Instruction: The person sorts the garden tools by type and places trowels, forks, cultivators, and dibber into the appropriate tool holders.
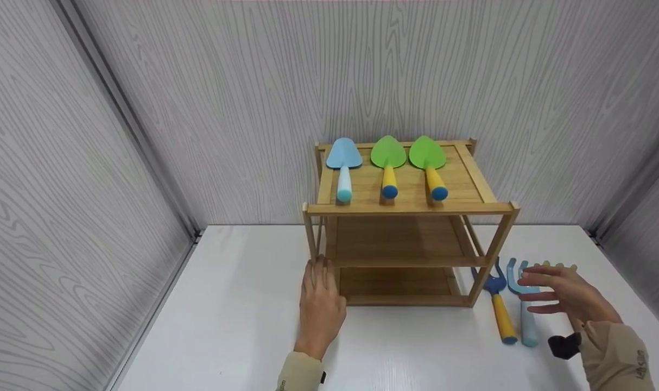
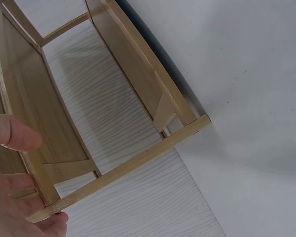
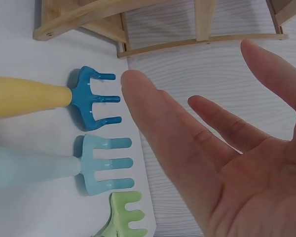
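A three-tier wooden shelf (image 1: pixel 405 209) stands on the white table. My left hand (image 1: pixel 320 304) grips its front left post (image 2: pixel 123 170), fingertips reaching around the wood and thumb on the shelf's inner side in the left wrist view. My right hand (image 1: pixel 571 290) hovers with spread fingers and holds nothing. It is over the garden hand forks at the right: one dark blue with a yellow handle (image 1: pixel 503 320), one light blue (image 3: pixel 106 165), and a green one (image 3: pixel 126 217), which the hand mostly hides in the head view.
On the top tier lie a light blue trowel (image 1: pixel 344 155) and two green trowels (image 1: pixel 388 152) with yellow handles, handles toward me. Grey wood-grain panels (image 1: pixel 242 108) wall the white table (image 1: pixel 232 304) at the back and both sides.
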Demonstrator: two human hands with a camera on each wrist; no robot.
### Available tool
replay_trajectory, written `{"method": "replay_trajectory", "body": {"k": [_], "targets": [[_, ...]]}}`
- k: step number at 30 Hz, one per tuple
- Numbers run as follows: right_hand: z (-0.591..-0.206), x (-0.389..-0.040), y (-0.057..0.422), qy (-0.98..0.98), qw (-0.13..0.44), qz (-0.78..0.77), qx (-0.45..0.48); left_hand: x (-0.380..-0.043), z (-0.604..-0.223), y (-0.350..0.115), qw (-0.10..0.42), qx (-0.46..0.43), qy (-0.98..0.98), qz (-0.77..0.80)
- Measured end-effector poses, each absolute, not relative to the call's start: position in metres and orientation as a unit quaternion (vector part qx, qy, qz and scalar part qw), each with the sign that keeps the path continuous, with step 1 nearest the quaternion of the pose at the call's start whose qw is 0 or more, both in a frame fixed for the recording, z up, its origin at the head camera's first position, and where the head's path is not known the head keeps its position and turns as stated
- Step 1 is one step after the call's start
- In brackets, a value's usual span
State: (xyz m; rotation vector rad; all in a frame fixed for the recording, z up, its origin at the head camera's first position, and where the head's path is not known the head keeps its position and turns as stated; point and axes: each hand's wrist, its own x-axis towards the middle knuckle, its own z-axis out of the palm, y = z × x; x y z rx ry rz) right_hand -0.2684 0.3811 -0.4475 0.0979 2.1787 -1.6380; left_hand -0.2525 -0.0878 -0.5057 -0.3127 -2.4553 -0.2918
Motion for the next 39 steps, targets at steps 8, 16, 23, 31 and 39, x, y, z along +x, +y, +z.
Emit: {"method": "replay_trajectory", "body": {"k": [8,16,23,31,39], "targets": [[-0.457,-0.273,0.377,0.788,0.203,-0.577,0.065,-0.255,-0.506,-0.087,0.339,-0.122,-0.926,-0.115],[-0.471,-0.274,0.373,0.787,0.219,-0.571,0.083,-0.255,-0.507,-0.086,0.336,-0.124,-0.926,-0.115],[-0.479,-0.274,0.370,0.789,0.226,-0.562,0.099,-0.252,-0.506,-0.086,0.320,-0.118,-0.931,-0.132],[-0.484,-0.276,0.362,0.796,0.240,-0.542,0.118,-0.253,-0.506,-0.088,0.317,-0.124,-0.932,-0.126],[-0.492,-0.279,0.358,0.812,0.246,-0.514,0.124,-0.254,-0.506,-0.088,0.323,-0.136,-0.928,-0.127]]}}
